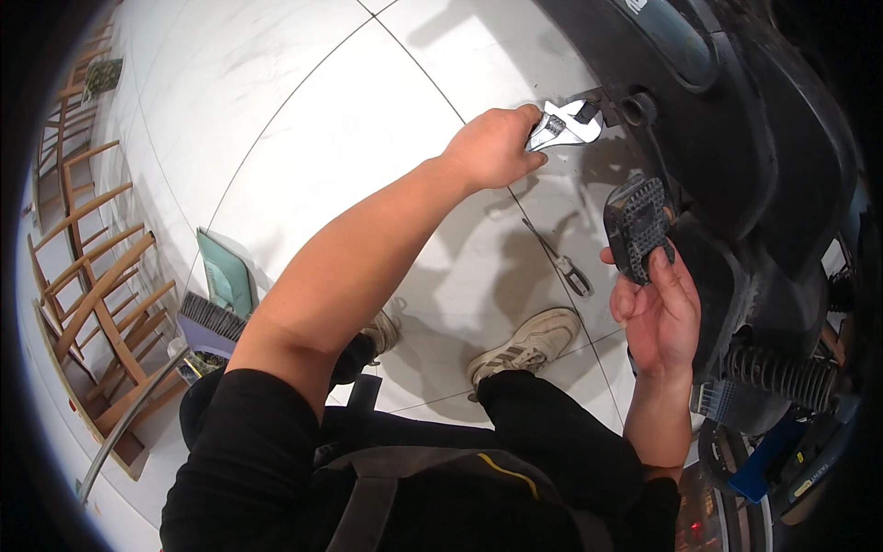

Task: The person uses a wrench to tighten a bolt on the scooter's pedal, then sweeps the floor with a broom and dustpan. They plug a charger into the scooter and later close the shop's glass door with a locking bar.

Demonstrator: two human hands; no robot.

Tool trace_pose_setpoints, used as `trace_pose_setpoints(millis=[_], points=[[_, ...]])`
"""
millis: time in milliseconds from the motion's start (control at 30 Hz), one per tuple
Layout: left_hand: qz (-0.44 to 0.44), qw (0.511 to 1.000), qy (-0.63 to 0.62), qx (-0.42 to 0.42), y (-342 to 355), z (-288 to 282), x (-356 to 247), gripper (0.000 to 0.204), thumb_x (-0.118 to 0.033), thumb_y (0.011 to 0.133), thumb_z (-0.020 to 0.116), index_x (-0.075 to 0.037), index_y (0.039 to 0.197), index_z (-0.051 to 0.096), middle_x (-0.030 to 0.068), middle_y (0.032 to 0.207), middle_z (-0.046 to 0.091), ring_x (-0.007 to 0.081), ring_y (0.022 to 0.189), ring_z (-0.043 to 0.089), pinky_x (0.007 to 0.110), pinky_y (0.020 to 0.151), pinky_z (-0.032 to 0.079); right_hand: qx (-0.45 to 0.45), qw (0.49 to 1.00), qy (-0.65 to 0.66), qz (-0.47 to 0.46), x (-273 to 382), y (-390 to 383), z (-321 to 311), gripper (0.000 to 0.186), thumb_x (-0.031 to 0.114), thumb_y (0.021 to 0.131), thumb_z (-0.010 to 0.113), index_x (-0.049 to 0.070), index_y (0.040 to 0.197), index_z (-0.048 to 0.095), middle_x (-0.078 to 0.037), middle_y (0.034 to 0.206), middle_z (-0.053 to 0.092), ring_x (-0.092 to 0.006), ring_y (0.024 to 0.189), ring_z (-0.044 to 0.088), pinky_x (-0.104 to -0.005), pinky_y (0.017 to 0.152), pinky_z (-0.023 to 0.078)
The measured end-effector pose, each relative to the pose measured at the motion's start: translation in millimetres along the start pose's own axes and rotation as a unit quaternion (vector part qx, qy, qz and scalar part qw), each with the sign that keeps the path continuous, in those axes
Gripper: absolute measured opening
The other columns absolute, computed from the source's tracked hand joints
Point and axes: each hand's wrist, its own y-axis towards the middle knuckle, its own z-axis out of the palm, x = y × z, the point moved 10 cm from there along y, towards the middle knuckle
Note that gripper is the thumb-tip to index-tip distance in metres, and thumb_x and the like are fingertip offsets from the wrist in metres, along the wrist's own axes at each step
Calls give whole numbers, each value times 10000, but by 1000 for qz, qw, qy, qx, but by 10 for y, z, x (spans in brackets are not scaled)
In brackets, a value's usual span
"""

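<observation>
while the left hand [497, 152] is closed round an adjustable wrench [549, 138], that grip hides the handle; what meets its jaws is unclear. the right hand [664, 317] grips a black pedal [636, 225], some fingertips hidden behind it. black bodywork [736, 156], cut off at the rim, hems both hands rightward; white floor [368, 138] spreads leftward.

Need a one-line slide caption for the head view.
Left hand grips a silver metal adjustable wrench; right hand holds a black textured pedal-like block beside black curved bodywork.
</observation>
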Motion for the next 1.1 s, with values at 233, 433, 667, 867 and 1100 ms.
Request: trace_pose_setpoints(millis=[233, 433, 667, 867, 1100], points=[[5, 988, 150, 36, 30, -141, -96, 262, -223, 838, 683, -23, 975, 584, 169, 831, 668, 380, 847, 643, 457, 746, 509, 3, 1000, -8, -1, 17, -7, 22, 336, 223, 1021, 480, -23, 1250, 490, -257, 1044, 655, -148, 588, 583, -262, 535, 482], [2, 974, 226, 31, 24, -167, -146, 205, -138, 814, 650, -40, 985, 591, 164, 896, 672, 360, 890, 649, 455, 764, 518, -2, 1000, -3, 3, 17, -6, 11, 342, 220, 1020, 478, -31, 1253, 481, -271, 1047, 658, -160, 590, 593, -266, 531, 483], [30, 961, 271, 47, 72, -210, -190, 247, -78, 732, 653, -71, 977, 624, 124, 890, 680, 310, 875, 664, 414, 716, 539, -4, 1000, -5, 6, 27, -8, 13, 340, 207, 1013, 484, -32, 1255, 478, -275, 1039, 660, -156, 586, 589, -270, 526, 484], [4, 957, 277, 87, 143, -253, -158, 257, -73, 739, 649, -96, 994, 636, 91, 903, 688, 306, 884, 664, 412, 721, 537, -6, 1000, -8, 7, 25, -2, 24, 344, 204, 1004, 498, -37, 1248, 479, -268, 1029, 664, -156, 586, 588, -272, 524, 487], [43, 955, 287, 67, 333, -375, -126, 270, -54, 758, 626, -129, 1018, 636, 77, 918, 688, 302, 899, 662, 410, 727, 532, 0, 1000, -20, 5, 35, 18, 18, 360, 192, 990, 512, -58, 1245, 473, -272, 1031, 664, -167, 588, 600, -281, 530, 496]])
